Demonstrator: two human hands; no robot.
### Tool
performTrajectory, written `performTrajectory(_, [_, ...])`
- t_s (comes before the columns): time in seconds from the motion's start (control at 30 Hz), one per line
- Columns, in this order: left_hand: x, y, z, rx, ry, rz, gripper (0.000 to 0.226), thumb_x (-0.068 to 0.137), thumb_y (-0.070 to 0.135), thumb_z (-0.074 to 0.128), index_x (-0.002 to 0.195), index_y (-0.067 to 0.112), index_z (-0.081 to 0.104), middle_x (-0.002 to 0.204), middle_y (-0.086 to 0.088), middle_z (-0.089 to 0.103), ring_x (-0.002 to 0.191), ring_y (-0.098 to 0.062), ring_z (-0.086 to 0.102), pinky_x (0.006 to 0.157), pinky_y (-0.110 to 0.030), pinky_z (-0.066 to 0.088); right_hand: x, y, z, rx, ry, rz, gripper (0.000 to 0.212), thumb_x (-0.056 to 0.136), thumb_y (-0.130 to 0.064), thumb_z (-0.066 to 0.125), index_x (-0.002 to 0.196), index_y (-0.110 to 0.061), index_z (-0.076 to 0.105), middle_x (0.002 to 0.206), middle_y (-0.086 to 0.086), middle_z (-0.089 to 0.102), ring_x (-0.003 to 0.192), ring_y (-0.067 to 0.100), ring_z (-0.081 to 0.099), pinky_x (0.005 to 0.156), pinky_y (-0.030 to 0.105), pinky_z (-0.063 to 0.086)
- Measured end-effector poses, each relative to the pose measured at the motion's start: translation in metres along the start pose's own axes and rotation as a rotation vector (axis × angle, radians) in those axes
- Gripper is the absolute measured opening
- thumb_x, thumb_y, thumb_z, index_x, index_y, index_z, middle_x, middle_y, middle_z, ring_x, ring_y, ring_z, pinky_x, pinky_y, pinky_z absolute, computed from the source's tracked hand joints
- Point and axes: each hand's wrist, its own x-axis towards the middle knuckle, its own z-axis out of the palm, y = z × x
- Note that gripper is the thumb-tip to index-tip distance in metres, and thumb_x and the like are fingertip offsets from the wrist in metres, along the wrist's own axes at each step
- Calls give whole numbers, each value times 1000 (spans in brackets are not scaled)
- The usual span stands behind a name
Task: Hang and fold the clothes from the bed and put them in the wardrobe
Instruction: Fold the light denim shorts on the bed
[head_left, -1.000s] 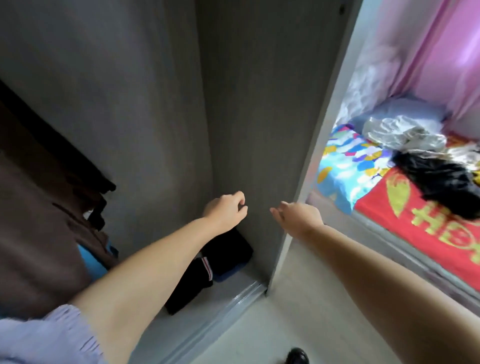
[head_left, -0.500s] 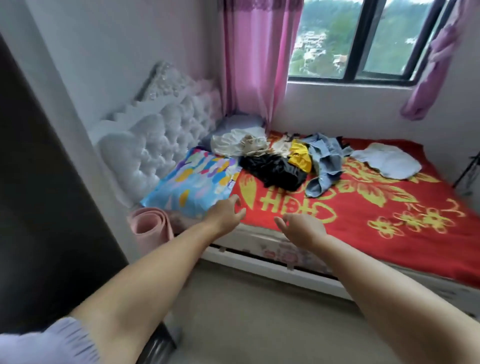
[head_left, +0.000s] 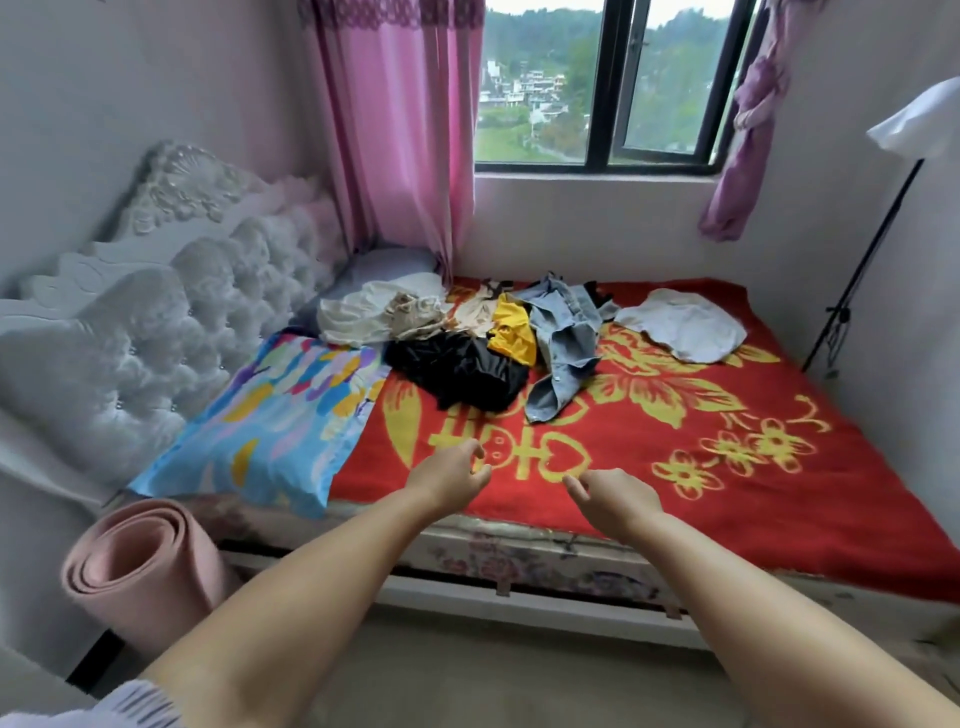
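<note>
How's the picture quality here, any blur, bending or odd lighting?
Head view: soft daylight from the window, no harsh glare; wide-angle bending curves the headboard and walls; clothes pile reasonably sharp; both empty hands, left hand and right hand, slightly soft.

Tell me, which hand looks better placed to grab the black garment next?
Probably the left hand: it hovers almost directly below the black garment, empty with loosely curled fingers. The right hand sits further off to the side.

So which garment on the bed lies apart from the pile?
The pale white garment, spread alone near the bed's far right; the others overlap in one heap.
</note>
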Motion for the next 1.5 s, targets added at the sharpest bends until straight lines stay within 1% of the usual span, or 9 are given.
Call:
performTrajectory(0.17, [83,-14,-1,-31,-37,-12,33,98,36,45,124,15,51,94,-10,67,83,-31,65,62,-38,46,79,12,-6,-12,-24,10,51,102,-48,25,66,-16,42,68,-2,51,58,19,46,49,27,33])
performTrajectory(0.33, [190,-8,-10,26,-71,46,33,97,36,45,122,17,53,98,-1,65,66,-15,60,57,-31,45,165,51,-24,-5,-10,138,50,102,-48,25,67,-17,42,76,-1,56,70,23,55,54,29,36])
performTrajectory(0.57, [321,19,-5,74,-148,117,31,97,35,45,117,14,56,108,-6,65,89,-24,63,76,-38,52,241,108,-31,31,-89,305,46,102,-46,25,65,-22,39,87,0,57,84,24,58,69,34,44])
performTrajectory(0.9, [461,35,63,71,-284,49,28,96,30,44,111,12,59,87,-2,61,69,-19,54,59,-30,41,375,206,3,81,-207,335,39,102,-44,27,81,-19,49,107,5,65,100,27,61,74,33,43])
performTrajectory(1.03, [524,35,112,-15,-314,-95,26,94,28,43,109,14,60,99,-4,68,84,-21,64,72,-32,48,452,245,36,98,-297,248,37,102,-42,29,78,-20,47,105,5,66,98,27,61,71,31,40])
performTrajectory(1.13, [551,30,156,-73,-361,-176,28,95,29,43,113,16,60,104,-3,67,94,-21,62,80,-35,50,494,266,74,106,-363,229,35,102,-38,29,102,-16,55,115,8,61,106,29,58,77,34,43])
performTrajectory(1.23, [571,14,200,-103,-420,-216,27,96,31,43,114,18,58,104,1,66,83,-17,60,72,-33,49,528,279,121,170,-391,254,39,103,-36,30,132,-16,45,130,9,48,119,30,50,91,40,44])
performTrajectory(1.4, [635,-28,262,-96,-380,-266,28,97,34,42,118,20,54,104,6,60,76,-12,58,72,-36,53,590,283,208,243,-346,279,44,101,-31,37,142,-16,36,147,9,32,134,28,33,102,41,37])
performTrajectory(1.5, [676,-46,300,-38,-296,-221,38,98,35,44,130,17,47,123,-1,52,109,-19,53,86,-39,49,606,289,258,167,-253,267,46,99,-27,42,143,-14,38,150,12,31,137,29,30,107,40,31])
